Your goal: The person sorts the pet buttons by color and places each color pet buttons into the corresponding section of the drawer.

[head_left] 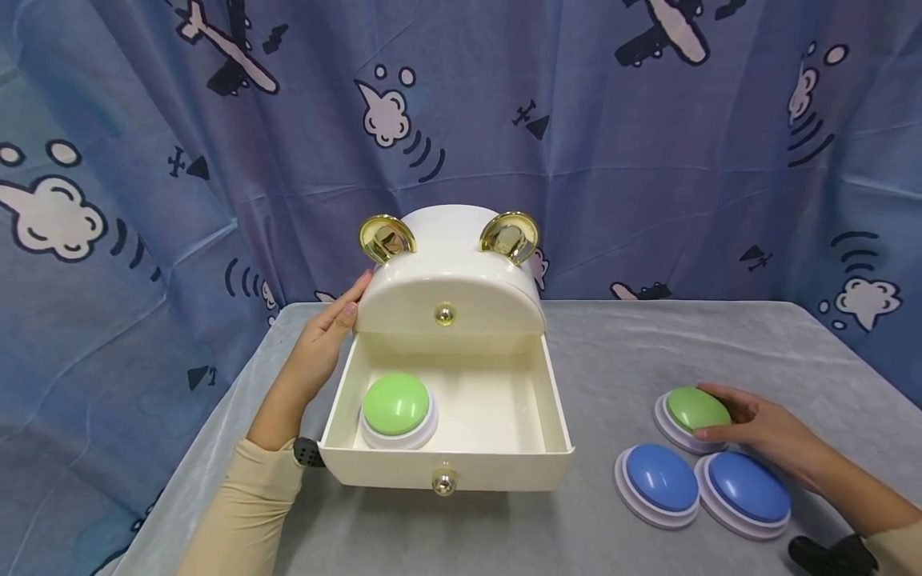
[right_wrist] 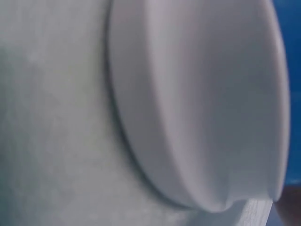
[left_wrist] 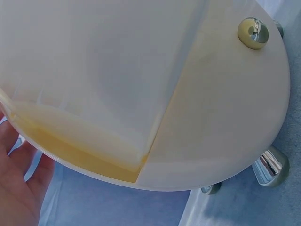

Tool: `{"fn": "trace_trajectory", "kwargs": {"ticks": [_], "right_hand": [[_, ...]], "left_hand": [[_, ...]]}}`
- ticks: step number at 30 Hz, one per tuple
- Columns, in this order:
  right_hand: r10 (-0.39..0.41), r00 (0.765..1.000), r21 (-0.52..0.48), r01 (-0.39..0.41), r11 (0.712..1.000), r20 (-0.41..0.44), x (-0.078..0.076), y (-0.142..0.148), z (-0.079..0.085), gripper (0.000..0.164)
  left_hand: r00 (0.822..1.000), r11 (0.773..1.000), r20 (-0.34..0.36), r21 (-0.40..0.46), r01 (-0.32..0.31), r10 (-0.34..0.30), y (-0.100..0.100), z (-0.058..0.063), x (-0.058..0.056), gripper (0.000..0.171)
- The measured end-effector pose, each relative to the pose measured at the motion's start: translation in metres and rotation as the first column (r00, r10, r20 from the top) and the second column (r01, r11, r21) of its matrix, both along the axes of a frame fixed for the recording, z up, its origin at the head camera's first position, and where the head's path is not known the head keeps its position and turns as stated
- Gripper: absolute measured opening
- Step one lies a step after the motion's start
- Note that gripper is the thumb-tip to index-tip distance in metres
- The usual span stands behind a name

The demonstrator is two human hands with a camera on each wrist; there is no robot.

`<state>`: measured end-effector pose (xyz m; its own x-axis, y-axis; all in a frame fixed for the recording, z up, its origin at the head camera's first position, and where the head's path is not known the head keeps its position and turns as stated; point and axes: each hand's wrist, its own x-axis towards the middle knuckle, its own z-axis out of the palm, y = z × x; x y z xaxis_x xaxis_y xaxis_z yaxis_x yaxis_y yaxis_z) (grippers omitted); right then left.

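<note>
Left hand [head_left: 317,352], fingers straight, is resting against the 9 o'clock side of a white box [head_left: 457,260]. Right hand [head_left: 767,432] is gripping a green button [head_left: 695,408] at the box's 4 o'clock, two blue buttons [head_left: 660,478] sitting just nearer. Drawer [head_left: 374,470] is jutting toward 6 o'clock, another green button [head_left: 394,404] inside; desk [head_left: 605,352] is stretching between drawer and blue buttons.

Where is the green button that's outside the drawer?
In the head view, the green button is on the table, right of the drawer, between the right hand's thumb and fingers, just beyond two blue buttons.
</note>
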<state>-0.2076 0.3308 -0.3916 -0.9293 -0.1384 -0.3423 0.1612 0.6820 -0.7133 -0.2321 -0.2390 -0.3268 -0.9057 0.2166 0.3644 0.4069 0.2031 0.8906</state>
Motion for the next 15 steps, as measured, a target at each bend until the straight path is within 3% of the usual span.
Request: {"fn": "trace_trajectory", "kwargs": {"ticks": [15], "right_hand": [[0.027, 0.997, 0.118, -0.019, 0.993, -0.066, 0.0004, -0.0002, -0.0067, 0.101]], "left_hand": [[1.000, 1.000, 0.003, 0.004, 0.003, -0.003, -0.0001, 0.0001, -0.0002, 0.051]]}}
